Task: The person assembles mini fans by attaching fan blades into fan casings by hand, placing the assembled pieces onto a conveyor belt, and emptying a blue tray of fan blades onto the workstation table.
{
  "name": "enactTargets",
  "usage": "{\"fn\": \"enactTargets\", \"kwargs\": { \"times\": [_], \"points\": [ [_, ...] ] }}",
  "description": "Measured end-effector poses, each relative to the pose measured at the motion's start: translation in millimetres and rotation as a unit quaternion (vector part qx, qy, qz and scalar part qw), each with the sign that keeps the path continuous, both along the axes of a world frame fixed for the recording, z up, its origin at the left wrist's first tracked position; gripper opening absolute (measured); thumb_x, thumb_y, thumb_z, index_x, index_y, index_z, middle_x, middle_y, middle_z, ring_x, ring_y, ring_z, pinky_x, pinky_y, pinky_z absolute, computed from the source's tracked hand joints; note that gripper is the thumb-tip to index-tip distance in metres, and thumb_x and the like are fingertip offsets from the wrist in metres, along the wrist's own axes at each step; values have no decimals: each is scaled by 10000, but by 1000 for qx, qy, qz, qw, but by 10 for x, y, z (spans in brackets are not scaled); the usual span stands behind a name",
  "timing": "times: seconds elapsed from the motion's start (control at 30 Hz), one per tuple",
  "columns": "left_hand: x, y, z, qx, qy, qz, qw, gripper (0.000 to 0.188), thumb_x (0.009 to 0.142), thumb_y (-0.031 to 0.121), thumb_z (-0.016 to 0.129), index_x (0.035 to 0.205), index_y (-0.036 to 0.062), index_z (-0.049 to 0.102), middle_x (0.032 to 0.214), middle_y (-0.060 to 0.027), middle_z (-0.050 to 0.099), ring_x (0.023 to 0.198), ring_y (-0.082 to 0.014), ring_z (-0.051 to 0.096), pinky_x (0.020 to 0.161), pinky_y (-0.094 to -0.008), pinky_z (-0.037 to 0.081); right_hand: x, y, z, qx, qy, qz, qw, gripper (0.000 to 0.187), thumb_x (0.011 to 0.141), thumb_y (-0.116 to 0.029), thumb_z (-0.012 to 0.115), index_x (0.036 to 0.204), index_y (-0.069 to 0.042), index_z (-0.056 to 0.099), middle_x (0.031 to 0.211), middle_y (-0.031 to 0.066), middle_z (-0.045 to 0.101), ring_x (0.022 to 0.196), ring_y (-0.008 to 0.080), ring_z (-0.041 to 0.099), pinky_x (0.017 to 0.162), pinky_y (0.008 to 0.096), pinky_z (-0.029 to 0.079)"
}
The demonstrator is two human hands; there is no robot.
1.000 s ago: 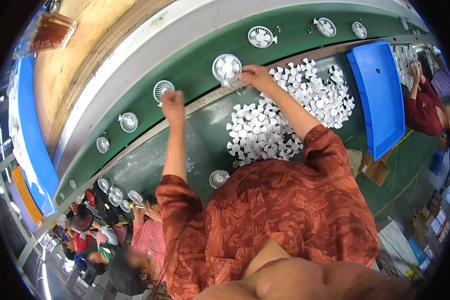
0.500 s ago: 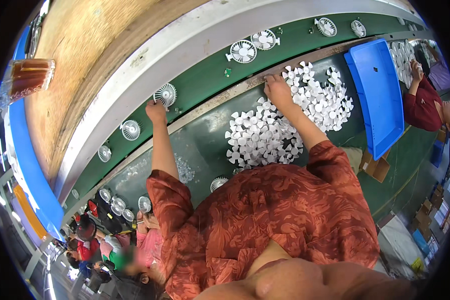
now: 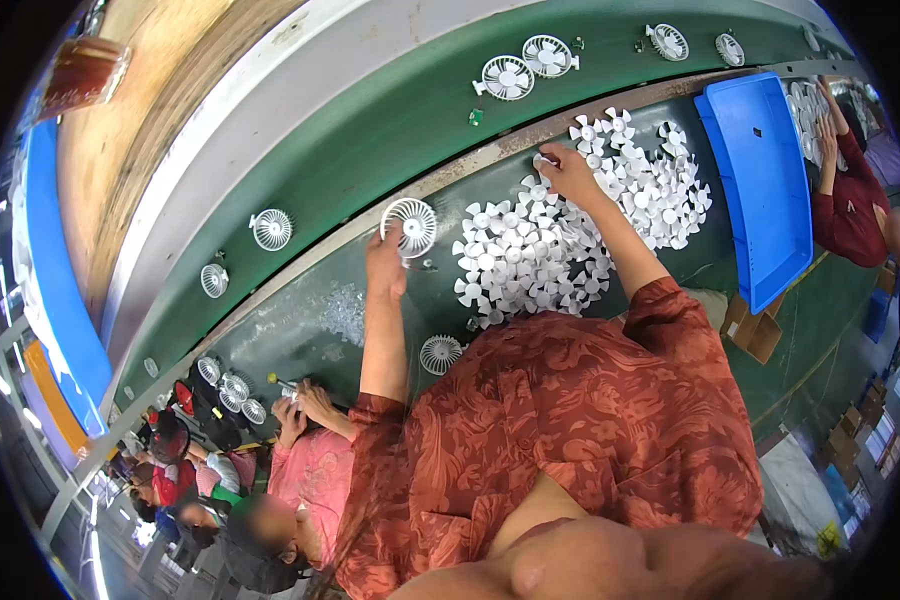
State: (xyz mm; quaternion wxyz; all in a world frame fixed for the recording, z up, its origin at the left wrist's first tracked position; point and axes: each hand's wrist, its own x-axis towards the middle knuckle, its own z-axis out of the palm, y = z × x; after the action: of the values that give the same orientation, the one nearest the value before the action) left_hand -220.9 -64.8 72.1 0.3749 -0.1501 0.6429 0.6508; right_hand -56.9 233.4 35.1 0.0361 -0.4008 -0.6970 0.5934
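My left hand (image 3: pixel 383 264) is closed on the edge of a round white fan grille (image 3: pixel 409 227) with radial ribs, held over the near side of the metal rail. A small piece (image 3: pixel 428 264) dangles just below the grille. My right hand (image 3: pixel 570 178) is pinched at the far edge of the pile of white fan blades (image 3: pixel 530 260). A bit of white shows between its fingertips, apparently a fan blade, mostly hidden. Another white grille (image 3: pixel 440 354) lies on the table close to my body, left of the pile.
Several grilles, such as this pair (image 3: pixel 505 78), lie on the green belt (image 3: pixel 350 170) beyond the rail. A blue tray (image 3: pixel 770 200) stands right of the blades. Small clear parts (image 3: pixel 344 314) lie at left. Co-workers' hands (image 3: pixel 312 405) are at lower left, others at far right.
My left hand has lifted the grille off the belt and brought it right and toward me, across the rail. My right hand has drawn slightly back, with white now between its fingertips.
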Motion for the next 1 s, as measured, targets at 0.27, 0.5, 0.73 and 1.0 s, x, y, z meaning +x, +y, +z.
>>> {"fn": "enactTargets", "kwargs": {
  "times": [0.27,0.5,0.73,1.0],
  "points": [
    [235,220,242,47,4,-49,998,236,922,195,582,1037,-10,595,951,-94,659,833,-172,644,724,-312,537,171,79,104,327,-102,44,938,371,784,-209,595,1103,-20,582,977,216,620,842,381,626,748,454,504],
    [445,211,229,93,-24,-62,994,214,883,159,637,1035,11,608,957,-93,673,823,-178,664,735,-312,548,338,165,85,491,-119,20,863,405,729,-92,659,1124,-67,572,999,156,597,942,338,578,748,430,505],
    [630,142,281,70,-37,-96,992,232,879,148,638,1058,2,609,965,-79,674,807,-152,661,702,-278,542,230,74,-12,494,-113,95,857,273,742,-65,592,1014,-56,610,952,150,578,898,328,586,709,417,521],
    [755,177,392,112,-54,-81,989,204,884,106,619,1060,4,602,931,-61,663,774,-138,648,650,-269,539,138,164,-94,528,-159,128,824,200,771,-87,557,951,-78,642,925,162,557,836,324,588,629,411,537]
  ]
}}
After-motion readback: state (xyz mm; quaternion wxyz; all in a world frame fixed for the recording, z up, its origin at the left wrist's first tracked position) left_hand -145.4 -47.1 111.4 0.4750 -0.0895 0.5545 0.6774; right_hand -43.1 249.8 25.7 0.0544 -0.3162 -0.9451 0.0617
